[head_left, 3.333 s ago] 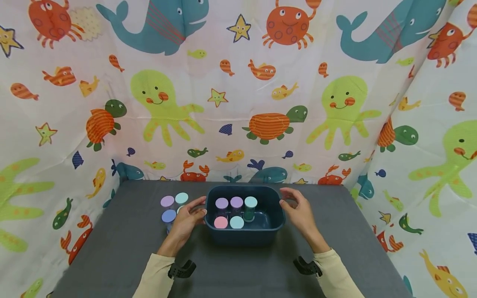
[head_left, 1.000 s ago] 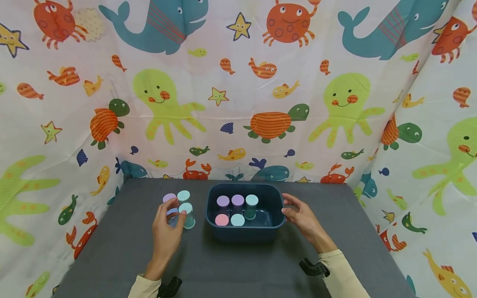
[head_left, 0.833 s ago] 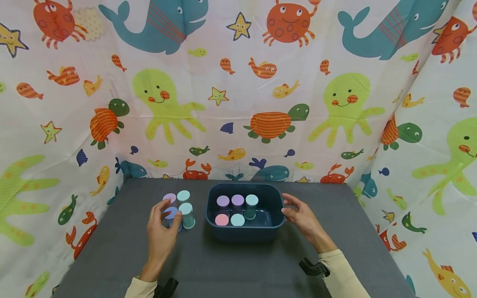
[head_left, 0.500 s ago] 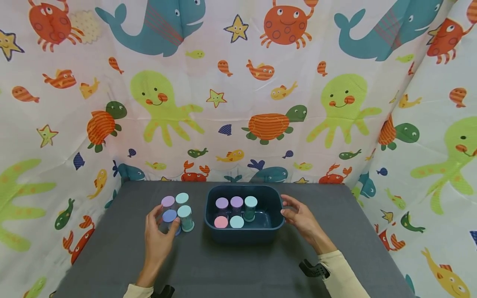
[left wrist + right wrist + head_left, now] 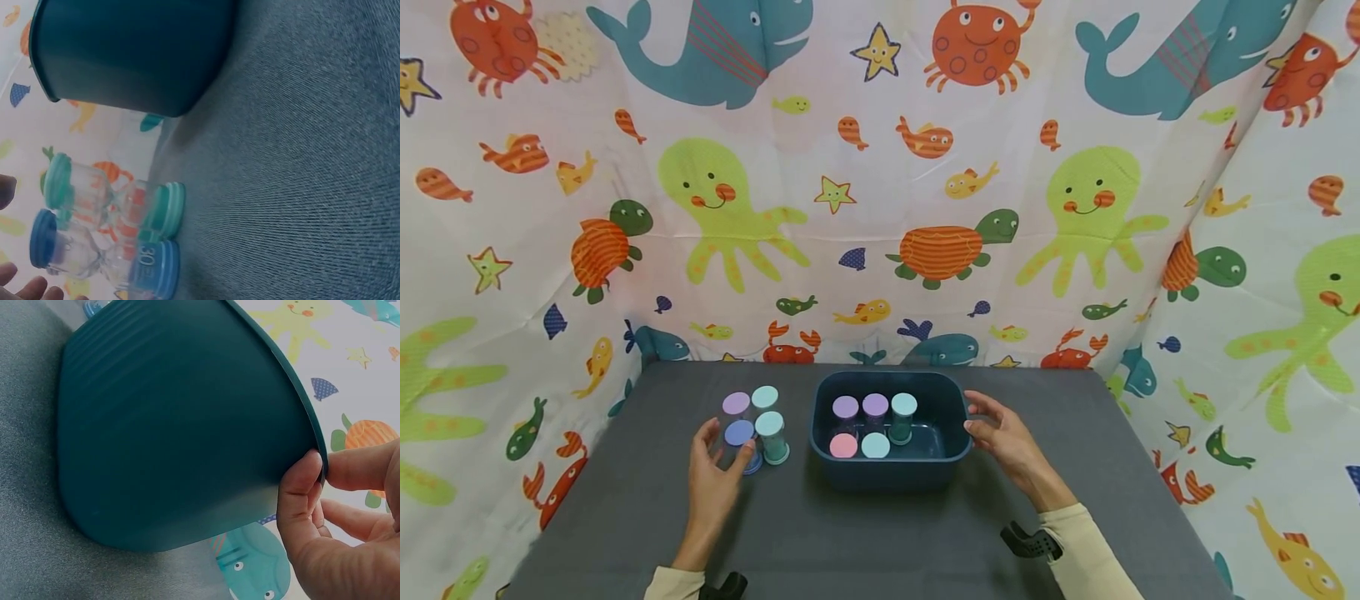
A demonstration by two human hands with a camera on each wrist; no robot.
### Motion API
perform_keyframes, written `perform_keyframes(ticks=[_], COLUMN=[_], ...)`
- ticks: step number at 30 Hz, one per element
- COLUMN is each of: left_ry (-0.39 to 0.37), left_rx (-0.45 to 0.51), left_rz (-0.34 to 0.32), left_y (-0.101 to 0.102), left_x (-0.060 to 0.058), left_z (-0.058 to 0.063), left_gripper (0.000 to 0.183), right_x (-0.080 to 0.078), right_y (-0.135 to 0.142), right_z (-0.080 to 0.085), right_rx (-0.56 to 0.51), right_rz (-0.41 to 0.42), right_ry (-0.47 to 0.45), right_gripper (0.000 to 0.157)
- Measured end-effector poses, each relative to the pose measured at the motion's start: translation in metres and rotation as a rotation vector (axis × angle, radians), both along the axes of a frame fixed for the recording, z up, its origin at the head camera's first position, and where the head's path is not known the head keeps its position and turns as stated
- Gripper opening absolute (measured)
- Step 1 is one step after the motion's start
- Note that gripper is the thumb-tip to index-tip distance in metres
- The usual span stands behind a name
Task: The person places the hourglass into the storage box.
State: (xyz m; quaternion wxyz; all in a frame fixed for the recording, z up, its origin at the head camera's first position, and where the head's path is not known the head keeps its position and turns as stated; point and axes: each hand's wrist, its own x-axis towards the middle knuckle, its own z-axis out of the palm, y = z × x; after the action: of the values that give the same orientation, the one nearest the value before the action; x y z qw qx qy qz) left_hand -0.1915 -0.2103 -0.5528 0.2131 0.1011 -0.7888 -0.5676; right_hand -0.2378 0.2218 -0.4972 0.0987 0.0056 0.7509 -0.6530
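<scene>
My left hand [image 5: 713,479] is spread beside a blue-capped sand timer [image 5: 740,433], thumb and fingers on either side of it. In the left wrist view, fingertips [image 5: 32,289] sit just off the blue cap, and the timer stands upright on the cloth. Close to its right is a mint-capped sand timer [image 5: 772,440]; behind stand a purple-capped one [image 5: 737,404] and another mint-capped one [image 5: 765,397]. At the right end of a dark teal bin [image 5: 891,477], my right hand [image 5: 1011,442] pinches the rim between thumb and fingers.
Inside the bin stand several sand timers: two purple-capped [image 5: 846,407], a green one [image 5: 902,412], a pink-capped one [image 5: 843,446] and a mint-capped one [image 5: 876,446]. A grey cloth [image 5: 880,550] covers the table. A sea-animal curtain [image 5: 880,167] hangs around the back and sides.
My left hand has left the bin's left end and moved left to the blue sand timer, then drifted slightly farther left with fingers spread. My right hand stays at the bin's right end.
</scene>
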Motion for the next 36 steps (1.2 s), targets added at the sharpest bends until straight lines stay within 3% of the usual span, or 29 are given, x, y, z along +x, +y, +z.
perform_keyframes(ticks=[6, 11, 30, 36], left_ry=[-0.074, -0.09, -0.076, -0.046], left_rx=[-0.031, -0.026, 0.021, 0.024], left_rz=[-0.006, -0.01, -0.011, 0.019], left_y=[-0.002, -0.002, -0.004, -0.003], left_x=[-0.005, -0.009, -0.011, -0.008], left_z=[-0.01, -0.015, -0.022, -0.023], left_gripper=[0.077, 0.077, 0.066, 0.063], right_x=[0.0, 0.001, 0.0, 0.0], right_y=[0.0, 0.001, 0.001, 0.001], right_z=[0.001, 0.001, -0.001, -0.001], right_rx=[-0.01, -0.008, -0.018, -0.02], right_rz=[0.0, 0.0, 0.002, -0.002], right_ry=[0.001, 0.0, 0.004, -0.001], right_gripper=[0.052, 0.052, 0.051, 0.052])
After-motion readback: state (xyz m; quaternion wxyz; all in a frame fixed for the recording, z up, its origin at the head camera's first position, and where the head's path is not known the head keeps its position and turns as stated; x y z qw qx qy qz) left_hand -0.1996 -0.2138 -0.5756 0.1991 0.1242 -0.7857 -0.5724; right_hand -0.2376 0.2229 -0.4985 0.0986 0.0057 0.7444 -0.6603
